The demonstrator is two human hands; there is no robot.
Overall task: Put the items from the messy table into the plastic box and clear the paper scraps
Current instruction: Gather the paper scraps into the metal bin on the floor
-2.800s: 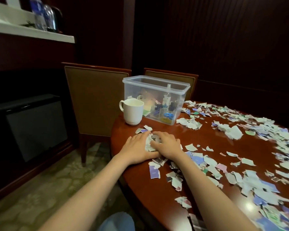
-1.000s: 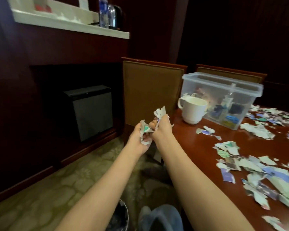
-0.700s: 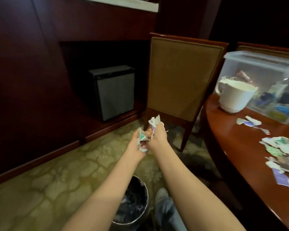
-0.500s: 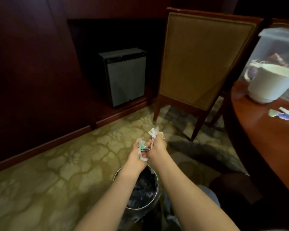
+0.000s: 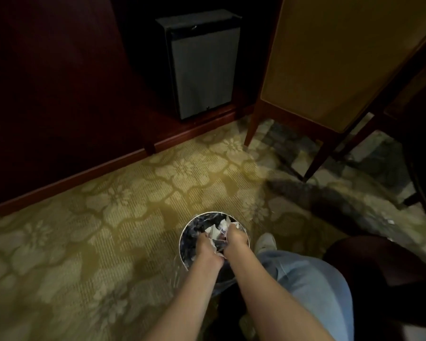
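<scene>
Half a second ago I held the wad clear above the bin; now both hands have dropped into its mouth. My left hand (image 5: 205, 245) and right hand (image 5: 235, 238) sit just inside the rim of the bin (image 5: 183, 238), which stands on the carpet (image 5: 123, 217) beside my knee. The tabletop and plastic box have slipped out of view as I look down. This handful of paper scraps (image 5: 217, 231) is now right where it should be let go, so I judge this load all but cleared, though plenty lay on the tabletop a moment back. My grip is not yet spread: the fingers of both hands curl inward and pinch the bunch between them, with white bits poking up past my knuckles. Whether any piece has already fallen free is too small to tell.
</scene>
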